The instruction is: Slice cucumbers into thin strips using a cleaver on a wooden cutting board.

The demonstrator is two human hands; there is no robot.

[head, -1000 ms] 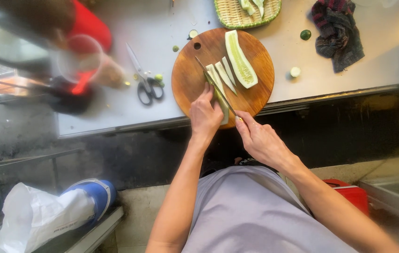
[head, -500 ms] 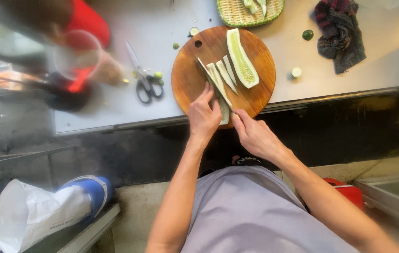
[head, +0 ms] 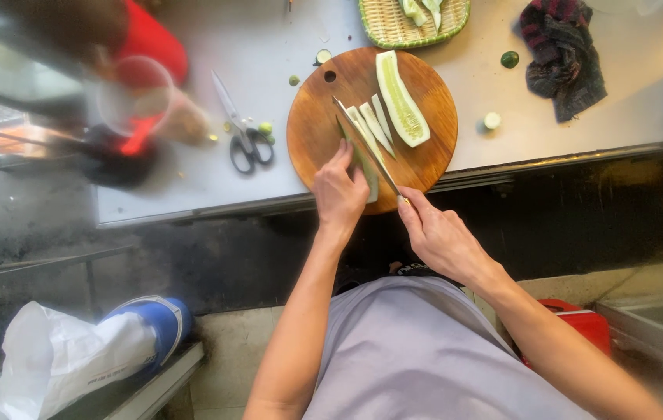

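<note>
Your right hand is closed around the handle of a knife, whose thin blade runs away from you across the round wooden cutting board. Your left hand presses down on a long cucumber piece just left of the blade, fingers curled on top of it, so the piece lies between your fingertips and the knife edge. Whether the blade is already in the flesh you cannot tell from here.

Two thin cucumber strips lie just beyond the blade, side by side, and a wide cucumber half rests cut side up toward the far right of the board, apart from the strips.

The board sits at the near edge of a grey metal counter. Scissors with black handles lie to its left, with small green trimmings near them. A woven basket holding more cucumber touches the far rim of the board. A dark crumpled cloth lies to the right, and a cut cucumber end sits between it and the board. On the floor at your left are a white plastic bag and a blue container.
</note>
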